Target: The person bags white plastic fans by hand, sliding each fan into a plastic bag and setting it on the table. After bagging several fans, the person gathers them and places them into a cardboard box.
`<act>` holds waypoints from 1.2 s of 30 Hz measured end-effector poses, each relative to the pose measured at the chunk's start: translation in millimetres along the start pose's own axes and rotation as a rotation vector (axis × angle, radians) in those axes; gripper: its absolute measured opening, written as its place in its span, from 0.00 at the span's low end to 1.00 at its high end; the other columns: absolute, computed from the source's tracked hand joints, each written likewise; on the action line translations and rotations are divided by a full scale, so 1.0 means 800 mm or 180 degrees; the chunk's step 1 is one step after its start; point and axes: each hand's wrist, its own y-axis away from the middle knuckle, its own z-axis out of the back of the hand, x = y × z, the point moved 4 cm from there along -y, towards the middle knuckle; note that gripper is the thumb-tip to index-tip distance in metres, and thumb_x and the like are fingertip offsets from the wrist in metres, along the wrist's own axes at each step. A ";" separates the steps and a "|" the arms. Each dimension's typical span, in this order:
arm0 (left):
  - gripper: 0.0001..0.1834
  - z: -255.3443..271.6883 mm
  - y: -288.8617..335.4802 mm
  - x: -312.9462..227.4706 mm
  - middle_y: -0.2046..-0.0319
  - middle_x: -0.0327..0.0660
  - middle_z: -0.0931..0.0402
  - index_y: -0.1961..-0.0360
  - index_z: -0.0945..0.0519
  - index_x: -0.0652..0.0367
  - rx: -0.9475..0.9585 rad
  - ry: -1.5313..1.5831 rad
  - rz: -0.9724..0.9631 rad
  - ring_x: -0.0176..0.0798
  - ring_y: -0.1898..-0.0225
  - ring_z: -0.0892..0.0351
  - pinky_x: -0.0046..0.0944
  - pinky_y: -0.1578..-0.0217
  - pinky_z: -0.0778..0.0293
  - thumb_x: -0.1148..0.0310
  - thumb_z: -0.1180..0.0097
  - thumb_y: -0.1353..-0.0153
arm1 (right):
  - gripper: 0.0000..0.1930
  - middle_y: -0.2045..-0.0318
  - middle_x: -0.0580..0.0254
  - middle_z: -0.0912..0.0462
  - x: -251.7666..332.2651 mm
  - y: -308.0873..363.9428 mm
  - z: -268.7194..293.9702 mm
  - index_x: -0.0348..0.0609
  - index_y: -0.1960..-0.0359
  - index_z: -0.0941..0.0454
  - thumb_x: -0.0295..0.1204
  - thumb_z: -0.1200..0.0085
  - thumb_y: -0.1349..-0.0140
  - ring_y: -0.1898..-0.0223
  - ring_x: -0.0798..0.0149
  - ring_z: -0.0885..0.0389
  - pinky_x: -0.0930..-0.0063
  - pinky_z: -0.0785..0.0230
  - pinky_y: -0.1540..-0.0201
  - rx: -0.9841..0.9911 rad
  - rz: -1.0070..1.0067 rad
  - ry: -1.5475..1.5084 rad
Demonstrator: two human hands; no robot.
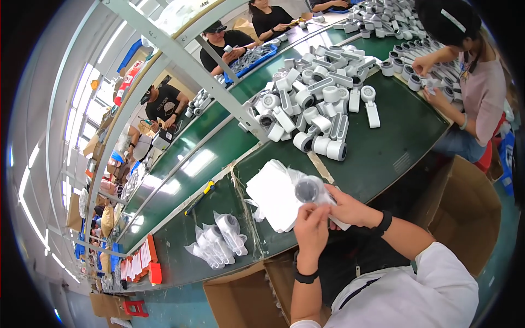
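In front of me my right hand (353, 207) grips a white handheld fan (308, 191) by its handle. A clear plastic bag (295, 176) lies around the fan's round head. My left hand (311, 228) is closed at the near edge of the head, its fingertips pinching the bag there. Just left of the fan lies a stack of flat white bags or sheets (269, 194) on the green table. Several bagged fans (219, 240) rest in a row farther left. A large heap of unbagged white fans (311, 93) covers the table beyond my hands.
A yellow-and-black utility knife (200, 197) lies near the table divider. Orange-and-white boxes (139, 261) stand at the left end. Open cardboard boxes (240, 298) sit below the edge, another (465, 213) at right. A metal post (191, 68) rises ahead. A co-worker (481, 82) handles fans at right.
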 end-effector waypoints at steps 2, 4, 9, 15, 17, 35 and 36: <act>0.06 -0.011 0.009 -0.006 0.68 0.44 0.24 0.62 0.17 0.62 0.0053 0.0324 0.0119 0.40 0.70 0.23 0.34 0.67 0.27 0.76 0.40 0.41 | 0.33 0.54 0.57 0.24 -0.032 -0.025 0.011 0.44 0.29 0.52 0.30 0.50 0.32 0.72 0.69 0.20 0.74 0.25 0.74 -0.0358 0.0739 0.0027; 0.06 -0.011 0.022 0.002 0.68 0.44 0.23 0.62 0.17 0.62 0.0099 0.0422 0.0318 0.41 0.70 0.23 0.34 0.66 0.27 0.77 0.40 0.41 | 0.34 0.50 0.58 0.27 -0.015 -0.024 0.010 0.44 0.29 0.53 0.31 0.49 0.32 0.61 0.68 0.21 0.72 0.23 0.63 -0.0780 0.1387 -0.0268; 0.06 -0.011 0.051 0.021 0.66 0.40 0.20 0.60 0.19 0.67 0.0145 0.1515 0.0779 0.37 0.68 0.22 0.33 0.61 0.25 0.75 0.45 0.35 | 0.32 0.47 0.61 0.26 -0.004 -0.009 0.008 0.42 0.30 0.49 0.30 0.49 0.31 0.50 0.68 0.26 0.73 0.31 0.47 -0.0735 0.0756 -0.1014; 0.27 -0.032 0.055 0.048 0.43 0.43 0.32 0.33 0.42 0.53 0.0094 0.4029 0.2446 0.41 0.46 0.27 0.42 0.54 0.23 0.68 0.50 0.31 | 0.33 0.51 0.46 0.23 -0.013 -0.003 -0.019 0.34 0.34 0.42 0.32 0.44 0.39 0.51 0.51 0.23 0.66 0.31 0.48 -0.1319 0.1998 0.0956; 0.28 -0.028 0.060 0.051 0.46 0.42 0.30 0.34 0.42 0.50 -0.0026 0.4052 0.2597 0.43 0.48 0.25 0.43 0.59 0.21 0.66 0.47 0.32 | 0.29 0.59 0.51 0.22 0.009 0.016 -0.035 0.32 0.39 0.34 0.27 0.45 0.43 0.58 0.49 0.24 0.65 0.31 0.54 -0.1532 0.2344 0.1925; 0.18 0.309 0.156 0.106 0.58 0.41 0.24 0.46 0.28 0.63 -0.3278 0.0426 0.2086 0.34 0.66 0.21 0.29 0.81 0.23 0.68 0.44 0.35 | 0.06 0.76 0.58 0.20 -0.002 0.025 -0.047 0.37 0.65 0.17 0.27 0.42 0.40 0.78 0.65 0.24 0.75 0.33 0.74 -0.0215 0.1610 0.1706; 0.17 0.339 0.164 0.116 0.59 0.43 0.24 0.47 0.28 0.67 -0.3416 -0.0036 0.2158 0.33 0.70 0.22 0.28 0.82 0.24 0.71 0.45 0.35 | 0.06 0.75 0.57 0.20 -0.007 0.023 -0.040 0.37 0.65 0.17 0.27 0.42 0.40 0.78 0.66 0.23 0.75 0.32 0.73 -0.0247 0.1473 0.1687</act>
